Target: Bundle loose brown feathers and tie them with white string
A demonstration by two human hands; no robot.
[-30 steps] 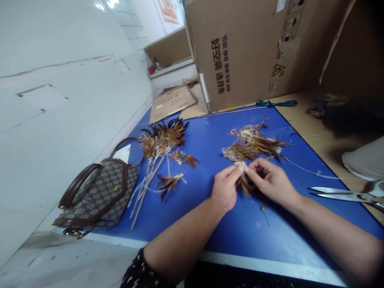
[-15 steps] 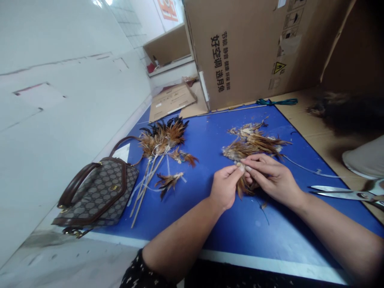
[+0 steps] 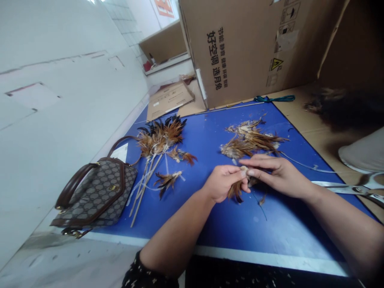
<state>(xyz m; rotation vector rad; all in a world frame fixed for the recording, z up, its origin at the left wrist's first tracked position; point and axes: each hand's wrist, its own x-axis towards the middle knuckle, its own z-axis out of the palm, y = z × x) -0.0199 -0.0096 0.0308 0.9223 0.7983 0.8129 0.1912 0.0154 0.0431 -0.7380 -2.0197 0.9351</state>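
Note:
My left hand (image 3: 223,182) pinches a small bunch of brown feathers (image 3: 235,191), whose dark tips hang below the fingers. Against the pale bound end of that bunch, my right hand (image 3: 274,174) has its thumb and fingertips closed together; what exactly they grip is partly hidden. Just beyond both hands lies a loose pile of brown feathers (image 3: 255,142) on the blue tabletop (image 3: 207,152). To the left are feather bundles (image 3: 162,138) fixed on thin sticks (image 3: 144,196), with two small feather bunches beside them, one of them a dark tuft (image 3: 168,182).
A brown patterned handbag (image 3: 96,196) stands at the left by the white wall. Scissors (image 3: 345,188) lie at the right, partly behind my forearm. A large cardboard box (image 3: 240,52) rises at the back, near a green cord (image 3: 274,99). Dark feathers (image 3: 336,108) lie far right.
My left hand has turned, and the feather bunch has shifted slightly left and down with it. My right fingers have straightened and moved a little. The whole view has shifted slightly.

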